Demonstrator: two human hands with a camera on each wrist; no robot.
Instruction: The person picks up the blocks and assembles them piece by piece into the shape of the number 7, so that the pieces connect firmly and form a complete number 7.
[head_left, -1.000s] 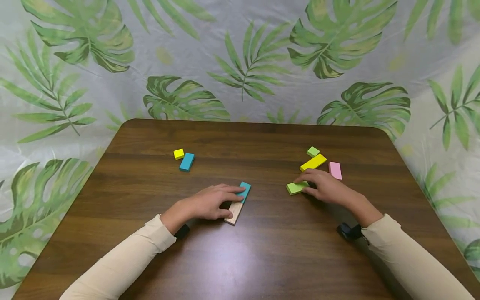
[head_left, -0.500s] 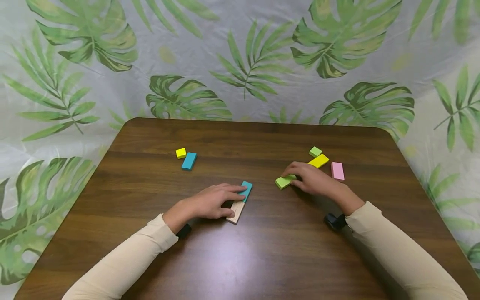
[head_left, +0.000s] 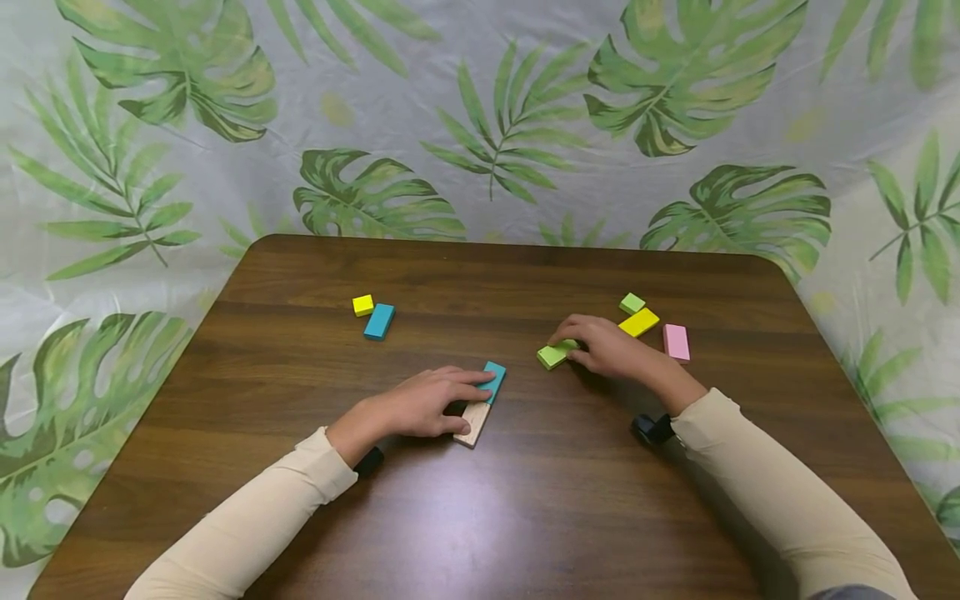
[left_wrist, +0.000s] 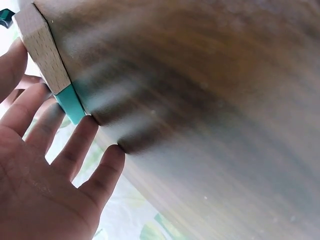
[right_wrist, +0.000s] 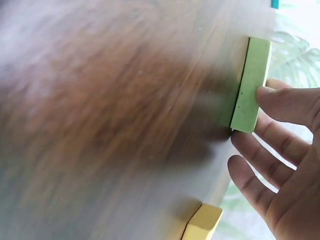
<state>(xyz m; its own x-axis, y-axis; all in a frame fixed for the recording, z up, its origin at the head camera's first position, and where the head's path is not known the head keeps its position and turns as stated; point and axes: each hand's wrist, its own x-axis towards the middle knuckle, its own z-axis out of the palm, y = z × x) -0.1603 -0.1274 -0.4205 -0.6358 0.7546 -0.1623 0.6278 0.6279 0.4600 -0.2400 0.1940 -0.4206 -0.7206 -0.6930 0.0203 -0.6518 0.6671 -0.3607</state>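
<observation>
1. Where the left edge of the table (head_left: 270, 375) slants toward the far left corner, a small yellow block (head_left: 363, 305) sits some way in, and a blue block (head_left: 379, 322) lies just beside it, slightly nearer the person.

2. Slanting over the left part of the table is a beige sleeve (head_left: 247, 508), with a dark band (head_left: 369, 462) showing under the wrist.

3. Around the table's middle, the left hand (head_left: 427, 404) rests its thumb on a pale wooden block (head_left: 472, 424) and fingers on a teal block (head_left: 492, 377); its grip is spread apart, laid on them. Both blocks lie end to end, touching, the teal one toward the far edge.

4. Right of these, well in from every visible edge, a long green block (head_left: 553, 356) is pinched between thumb and fingers of the right hand (head_left: 609, 348): this grip is clamped on it.

5. Beyond that hand, toward the far right corner, lie a small green block (head_left: 632, 302) and a long yellow block (head_left: 641, 322), partly hidden.

6. Nearest the right edge is a pink block (head_left: 676, 342).
</observation>
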